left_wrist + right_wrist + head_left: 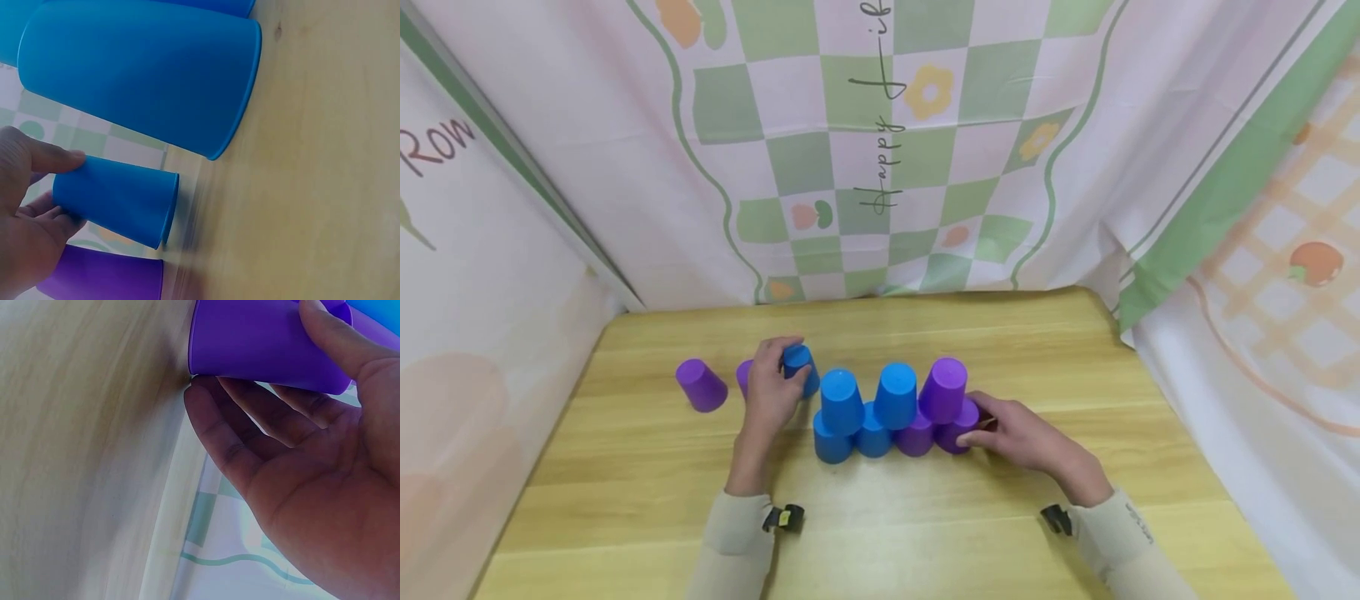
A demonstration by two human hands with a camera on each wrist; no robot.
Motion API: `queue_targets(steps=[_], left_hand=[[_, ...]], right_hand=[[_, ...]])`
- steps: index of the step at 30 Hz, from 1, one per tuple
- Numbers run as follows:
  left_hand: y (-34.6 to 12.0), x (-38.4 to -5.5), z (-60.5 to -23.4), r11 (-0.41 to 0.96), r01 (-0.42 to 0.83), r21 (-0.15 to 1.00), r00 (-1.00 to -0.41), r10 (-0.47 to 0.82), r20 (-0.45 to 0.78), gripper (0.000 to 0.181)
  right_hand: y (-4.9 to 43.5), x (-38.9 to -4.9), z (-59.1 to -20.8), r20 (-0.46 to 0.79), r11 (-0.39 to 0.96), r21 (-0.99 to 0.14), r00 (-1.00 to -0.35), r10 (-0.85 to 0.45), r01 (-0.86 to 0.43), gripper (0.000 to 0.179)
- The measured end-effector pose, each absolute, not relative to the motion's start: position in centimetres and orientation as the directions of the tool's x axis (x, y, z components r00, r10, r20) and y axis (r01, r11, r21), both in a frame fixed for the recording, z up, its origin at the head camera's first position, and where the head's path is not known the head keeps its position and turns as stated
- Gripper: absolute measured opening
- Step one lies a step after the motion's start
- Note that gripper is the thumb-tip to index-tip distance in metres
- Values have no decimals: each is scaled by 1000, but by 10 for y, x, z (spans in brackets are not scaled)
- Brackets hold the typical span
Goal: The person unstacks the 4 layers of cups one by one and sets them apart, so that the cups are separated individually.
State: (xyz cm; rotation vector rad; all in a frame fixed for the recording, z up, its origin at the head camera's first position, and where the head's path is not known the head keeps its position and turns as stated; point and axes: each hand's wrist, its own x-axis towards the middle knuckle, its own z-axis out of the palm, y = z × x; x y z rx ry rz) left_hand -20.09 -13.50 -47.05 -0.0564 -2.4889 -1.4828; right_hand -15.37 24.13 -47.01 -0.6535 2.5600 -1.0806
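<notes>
Upside-down plastic cups stand in two tiers at mid-table. The lower tier holds two blue cups (832, 443) at left and two purple cups (914, 437) at right; on them rest two blue cups (842, 402) and a purple cup (943, 389). My left hand (769, 390) pinches a separate blue cup (119, 200) near its top, between thumb and fingers, left of the stack. A purple cup (106, 275) is partly hidden behind that hand. At the stack's right end, my right hand (1026, 429) curves around the lower end purple cup (269, 347), thumb in front and fingers behind.
Another purple cup (702, 386) stands upside down at far left. The wooden table (887, 533) meets a printed curtain (865, 167) at its back edge, with more cloth hanging at both sides. Black straps circle both wrists.
</notes>
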Motion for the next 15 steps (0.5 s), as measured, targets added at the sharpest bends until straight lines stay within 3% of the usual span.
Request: queue_targets(steps=[15], left_hand=[[-135, -200, -473, 521, 153, 840, -970, -81, 227, 44]], right_hand=[[241, -154, -469, -83, 624, -720, -855, -512, -303, 35]])
